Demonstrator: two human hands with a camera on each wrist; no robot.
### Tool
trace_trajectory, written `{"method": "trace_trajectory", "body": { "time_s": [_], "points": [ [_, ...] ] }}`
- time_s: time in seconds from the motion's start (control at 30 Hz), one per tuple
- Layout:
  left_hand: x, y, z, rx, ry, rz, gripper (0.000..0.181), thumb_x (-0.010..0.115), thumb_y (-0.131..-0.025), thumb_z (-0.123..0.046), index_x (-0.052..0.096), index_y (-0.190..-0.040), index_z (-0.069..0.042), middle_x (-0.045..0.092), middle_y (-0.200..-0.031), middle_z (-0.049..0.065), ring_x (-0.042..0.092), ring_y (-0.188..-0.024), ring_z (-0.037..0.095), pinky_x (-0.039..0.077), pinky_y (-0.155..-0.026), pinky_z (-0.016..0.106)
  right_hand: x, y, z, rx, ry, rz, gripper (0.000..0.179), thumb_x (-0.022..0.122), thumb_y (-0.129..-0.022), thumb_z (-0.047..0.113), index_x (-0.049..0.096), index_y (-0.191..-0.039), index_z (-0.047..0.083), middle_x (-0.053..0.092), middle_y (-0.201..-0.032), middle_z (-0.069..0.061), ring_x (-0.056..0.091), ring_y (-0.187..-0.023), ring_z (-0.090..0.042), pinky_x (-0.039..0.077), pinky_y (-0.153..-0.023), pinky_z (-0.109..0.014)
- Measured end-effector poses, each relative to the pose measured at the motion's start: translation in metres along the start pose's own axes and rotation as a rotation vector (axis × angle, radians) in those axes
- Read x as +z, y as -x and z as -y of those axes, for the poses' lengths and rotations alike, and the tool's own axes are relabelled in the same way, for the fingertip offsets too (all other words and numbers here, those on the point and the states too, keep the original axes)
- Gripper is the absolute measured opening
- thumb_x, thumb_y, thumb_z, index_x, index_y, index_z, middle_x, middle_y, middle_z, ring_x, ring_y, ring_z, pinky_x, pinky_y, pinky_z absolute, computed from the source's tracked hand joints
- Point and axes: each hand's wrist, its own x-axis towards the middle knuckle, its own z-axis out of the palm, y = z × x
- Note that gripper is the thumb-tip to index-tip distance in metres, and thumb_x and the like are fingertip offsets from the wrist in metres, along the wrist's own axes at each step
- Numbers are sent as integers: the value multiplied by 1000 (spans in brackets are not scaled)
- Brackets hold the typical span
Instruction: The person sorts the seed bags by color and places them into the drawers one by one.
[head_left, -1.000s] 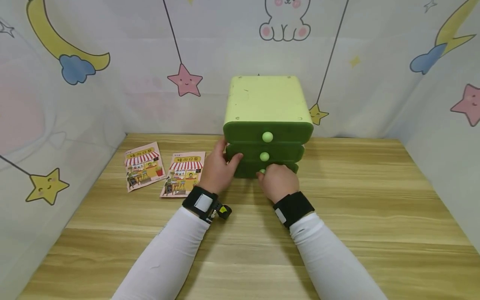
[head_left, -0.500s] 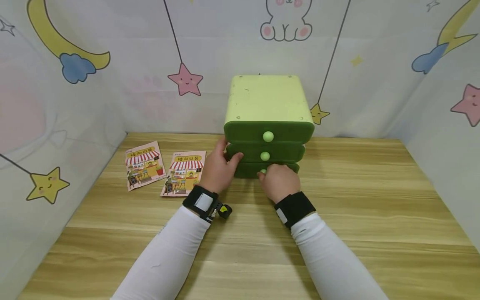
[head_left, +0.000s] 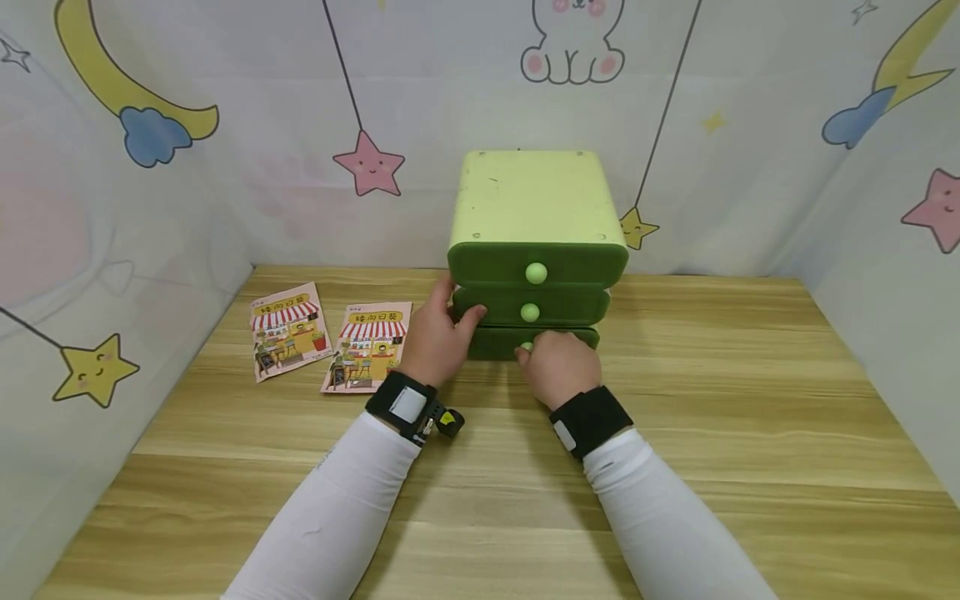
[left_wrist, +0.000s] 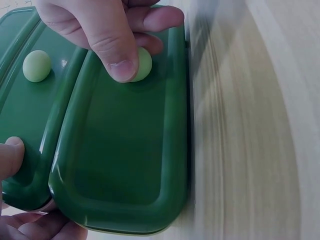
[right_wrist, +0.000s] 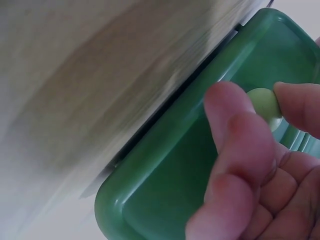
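A small drawer cabinet [head_left: 536, 196] with a pale green top and dark green drawer fronts stands at the back of the table. My right hand [head_left: 561, 368] pinches the round knob [right_wrist: 266, 106] of the bottom drawer [left_wrist: 122, 150] between thumb and fingers. That drawer front stands slightly forward, a thin dark gap above it. On the cabinet's left side, my left hand [head_left: 438, 337] grips the body, its thumb on the middle drawer [head_left: 495, 307] and its other fingers round the side. The top drawer [head_left: 487, 265] sits flush. What is inside the drawers is hidden.
Two pink printed packets, a tilted one [head_left: 288, 332] and a straighter one [head_left: 366, 348], lie left of the cabinet; the nearer is beside my left wrist. A cartoon-printed cloth wall [head_left: 262, 100] rises behind the wooden table [head_left: 720, 417] and along both sides.
The bottom drawer has come slightly towards me, with my right hand on its knob. My left hand stays in place on the cabinet's side.
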Motion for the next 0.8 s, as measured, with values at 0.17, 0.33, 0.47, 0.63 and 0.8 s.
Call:
{"method": "trace_trajectory", "body": {
  "time_s": [0.17,0.33,0.47,0.63,0.8],
  "points": [
    [0,0,-1,-6,1,4,55,63,-90,-34,39,-138,-26,58,-125,2,59,-92,7,54,-70,35,-1,2,1,7,-5,13,46,57,-92,41,56,-53,15,50,-48,-4,49,-43,-19,42,-35,-37],
    [0,1,-1,-9,4,7,55,62,-91,-34,38,-139,-26,57,-126,0,58,-95,6,54,-71,34,-1,4,2,1,-10,13,44,57,-92,40,57,-55,15,50,-50,-4,49,-43,-20,42,-35,-38],
    [0,1,-1,-13,8,10,55,62,-91,-34,37,-139,-27,57,-126,0,57,-97,6,54,-71,33,-1,6,2,-7,-5,10,45,57,-92,40,56,-54,15,50,-49,-3,49,-43,-19,42,-35,-38],
    [-1,2,-2,-12,15,16,56,61,-91,-34,36,-140,-27,58,-125,2,58,-97,9,54,-71,35,0,7,3,-6,9,18,44,56,-92,40,57,-55,15,51,-49,-3,49,-43,-20,42,-35,-37],
    [-1,2,-3,-15,-2,14,56,61,-91,-35,36,-141,-25,60,-120,3,59,-92,7,54,-65,34,-1,9,4,-9,23,18,42,56,-92,40,59,-57,15,52,-51,-3,51,-44,-20,43,-36,-38]
  ]
}}
